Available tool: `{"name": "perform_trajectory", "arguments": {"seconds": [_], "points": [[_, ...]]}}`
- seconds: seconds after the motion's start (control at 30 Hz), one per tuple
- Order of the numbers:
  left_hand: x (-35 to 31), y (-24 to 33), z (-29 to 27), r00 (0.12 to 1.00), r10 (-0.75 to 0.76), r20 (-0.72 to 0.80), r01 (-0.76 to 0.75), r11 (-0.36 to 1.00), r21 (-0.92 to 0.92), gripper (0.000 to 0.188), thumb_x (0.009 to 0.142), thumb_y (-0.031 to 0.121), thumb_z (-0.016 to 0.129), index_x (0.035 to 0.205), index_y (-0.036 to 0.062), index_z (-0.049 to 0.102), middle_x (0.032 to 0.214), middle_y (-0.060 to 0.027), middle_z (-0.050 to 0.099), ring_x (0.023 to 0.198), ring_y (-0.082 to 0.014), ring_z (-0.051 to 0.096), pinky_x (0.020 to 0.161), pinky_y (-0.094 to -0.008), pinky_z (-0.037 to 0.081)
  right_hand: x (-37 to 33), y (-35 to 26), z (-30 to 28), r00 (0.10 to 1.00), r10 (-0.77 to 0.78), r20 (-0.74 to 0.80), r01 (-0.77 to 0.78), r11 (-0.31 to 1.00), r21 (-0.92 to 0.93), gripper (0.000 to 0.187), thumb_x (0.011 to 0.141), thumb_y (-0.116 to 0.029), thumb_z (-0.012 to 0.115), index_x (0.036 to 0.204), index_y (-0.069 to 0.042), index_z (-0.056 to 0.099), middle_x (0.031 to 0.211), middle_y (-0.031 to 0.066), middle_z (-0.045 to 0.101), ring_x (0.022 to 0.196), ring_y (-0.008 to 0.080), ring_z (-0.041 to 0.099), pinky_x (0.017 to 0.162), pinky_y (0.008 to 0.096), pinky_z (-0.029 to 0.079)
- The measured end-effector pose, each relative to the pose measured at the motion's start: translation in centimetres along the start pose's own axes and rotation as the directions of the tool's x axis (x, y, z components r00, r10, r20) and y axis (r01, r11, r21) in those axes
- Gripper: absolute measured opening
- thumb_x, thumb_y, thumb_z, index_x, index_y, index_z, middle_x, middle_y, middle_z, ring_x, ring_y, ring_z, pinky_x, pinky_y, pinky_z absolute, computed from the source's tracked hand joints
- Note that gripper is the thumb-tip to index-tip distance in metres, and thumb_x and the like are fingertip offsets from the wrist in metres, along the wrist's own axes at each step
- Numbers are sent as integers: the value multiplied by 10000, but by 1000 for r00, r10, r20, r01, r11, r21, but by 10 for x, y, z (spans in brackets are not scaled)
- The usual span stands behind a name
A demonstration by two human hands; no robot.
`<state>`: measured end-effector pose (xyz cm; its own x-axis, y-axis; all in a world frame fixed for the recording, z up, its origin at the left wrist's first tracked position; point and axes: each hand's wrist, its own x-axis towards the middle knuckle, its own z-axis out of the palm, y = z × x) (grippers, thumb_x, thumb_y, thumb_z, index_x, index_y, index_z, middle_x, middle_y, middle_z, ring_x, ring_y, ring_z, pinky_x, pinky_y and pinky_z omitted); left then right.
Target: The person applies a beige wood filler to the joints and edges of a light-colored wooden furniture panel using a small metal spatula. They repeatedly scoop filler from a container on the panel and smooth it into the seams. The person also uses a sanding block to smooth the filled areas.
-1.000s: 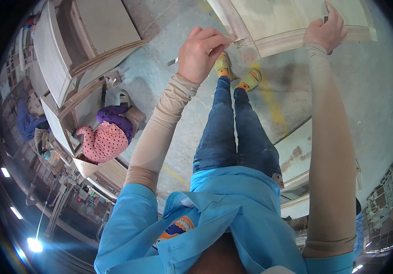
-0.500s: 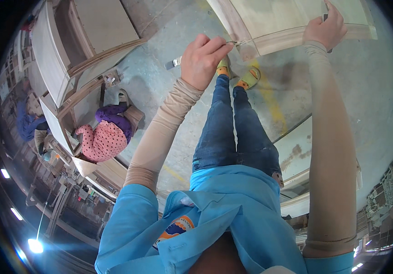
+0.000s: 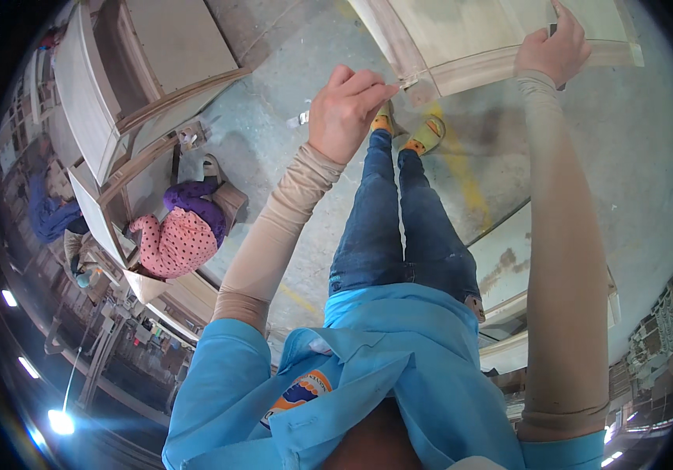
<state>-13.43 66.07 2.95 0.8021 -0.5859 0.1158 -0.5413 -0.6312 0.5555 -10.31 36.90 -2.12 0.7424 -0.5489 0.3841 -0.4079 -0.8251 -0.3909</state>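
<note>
Across the upper right of my view lies the wooden panel (image 3: 501, 35). Both my left hand (image 3: 348, 110) and my right hand (image 3: 553, 53) are closed. At the panel's near corner, the left one pinches a thin tool (image 3: 303, 119), its shiny end sticking out behind; the right one holds a small dark thing (image 3: 553, 30) that I cannot identify. If my pinch turns or presses too strongly, I think the tool could slip and scratch the wood.

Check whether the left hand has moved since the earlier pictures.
Yes: the left hand has shifted slightly down the picture, judged against the yellow floor stripe.
</note>
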Motion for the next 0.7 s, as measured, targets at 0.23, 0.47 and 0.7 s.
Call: {"name": "perform_trajectory", "arguments": {"seconds": [0.23,0.47,0.7], "points": [[13,-13,-4,1000,-2,-11,2,998,-59,234,734,37,759,943,143,748,846,12,647,743,-213,510,664,-312,452,-1,3,1,999,-36,-19,36,999,-13,524,749,75,549,1237,-109,596,1230,123,580,1186,330,495,1047,429,369],[10,-20,-9,998,-45,38,49,991,-125,216,759,32,754,950,133,757,844,10,652,736,-202,513,667,-304,446,0,8,4,999,-39,-31,38,999,-7,520,754,66,551,1241,-112,594,1229,121,580,1186,328,495,1050,425,370],[2,-17,-14,995,-88,55,95,984,-153,242,757,22,754,967,141,762,867,1,667,749,-189,530,678,-305,431,1,2,2,1000,-9,-10,8,1000,-6,518,752,60,554,1239,-110,592,1230,123,578,1183,330,499,1037,423,378]]}}
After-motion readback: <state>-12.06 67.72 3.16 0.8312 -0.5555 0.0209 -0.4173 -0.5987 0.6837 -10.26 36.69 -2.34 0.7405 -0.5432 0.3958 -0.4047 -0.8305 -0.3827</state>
